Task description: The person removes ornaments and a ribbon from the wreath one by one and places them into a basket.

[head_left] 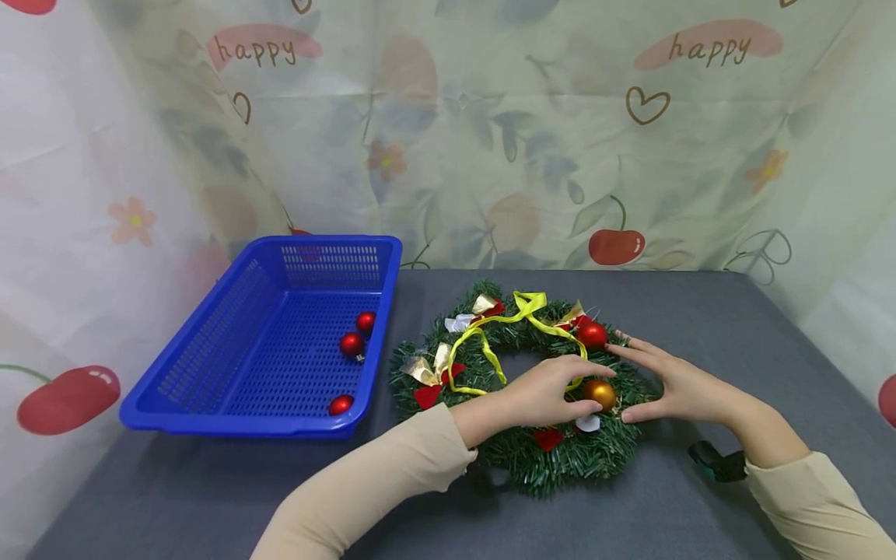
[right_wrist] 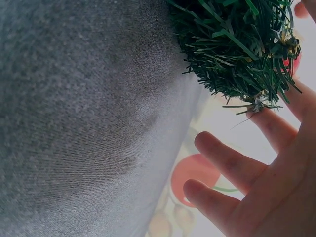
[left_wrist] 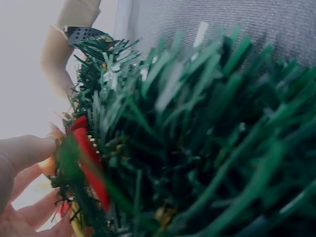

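Observation:
A green wreath [head_left: 560, 467] with a yellow ribbon [head_left: 483, 327], red, gold and white bows lies on the grey table. My left hand [head_left: 535, 393] reaches over it and pinches a gold Christmas ball [head_left: 600, 395] between thumb and fingers at the wreath's right side. Only a sliver of that ball shows behind the thumb in the left wrist view. My right hand [head_left: 675, 385] is spread at the wreath's right edge, its fingertips near a red Christmas ball [head_left: 593, 334] on the wreath. In the right wrist view, straight fingers [right_wrist: 232, 163] stand beside the green needles [right_wrist: 237, 54].
To the left stands a blue plastic basket [head_left: 381, 342] holding red balls [head_left: 351, 344] along its right side. A black band-like object [head_left: 717, 461] is at the right wrist. A printed cloth [head_left: 462, 155] hangs behind the table.

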Tool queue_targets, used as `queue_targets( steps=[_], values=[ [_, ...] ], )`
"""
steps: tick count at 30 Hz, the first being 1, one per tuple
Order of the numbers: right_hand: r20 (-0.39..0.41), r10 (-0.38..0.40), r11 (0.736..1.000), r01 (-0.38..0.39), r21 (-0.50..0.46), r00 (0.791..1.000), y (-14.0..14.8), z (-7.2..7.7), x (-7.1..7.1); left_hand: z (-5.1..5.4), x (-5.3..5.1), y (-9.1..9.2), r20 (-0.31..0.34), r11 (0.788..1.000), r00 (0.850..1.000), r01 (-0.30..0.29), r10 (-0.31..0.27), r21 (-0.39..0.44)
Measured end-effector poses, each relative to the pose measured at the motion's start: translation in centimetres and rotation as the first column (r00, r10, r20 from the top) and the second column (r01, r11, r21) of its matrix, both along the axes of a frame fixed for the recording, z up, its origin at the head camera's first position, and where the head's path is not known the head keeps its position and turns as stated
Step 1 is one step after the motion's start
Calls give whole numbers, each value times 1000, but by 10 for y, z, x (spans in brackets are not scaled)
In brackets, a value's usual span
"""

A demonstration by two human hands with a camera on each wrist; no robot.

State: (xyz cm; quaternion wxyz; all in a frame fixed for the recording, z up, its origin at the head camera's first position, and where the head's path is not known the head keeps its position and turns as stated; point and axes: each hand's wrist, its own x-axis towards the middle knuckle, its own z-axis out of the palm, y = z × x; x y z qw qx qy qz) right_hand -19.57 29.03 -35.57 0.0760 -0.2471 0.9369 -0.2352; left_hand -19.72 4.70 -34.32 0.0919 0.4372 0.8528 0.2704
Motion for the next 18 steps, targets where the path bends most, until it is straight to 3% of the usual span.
queue_targets(
  steps=[5,18],
  values=[
    [-5,4,1000,-4,1,1000,0,-1,0,-3,-1,2,-13,1000,1000,-1,1,-16],
    [-11,2,1000,-2,0,1000,1,-2,-1,1,0,-11,-26,1000,1000,-9,9,-9]
  ],
)
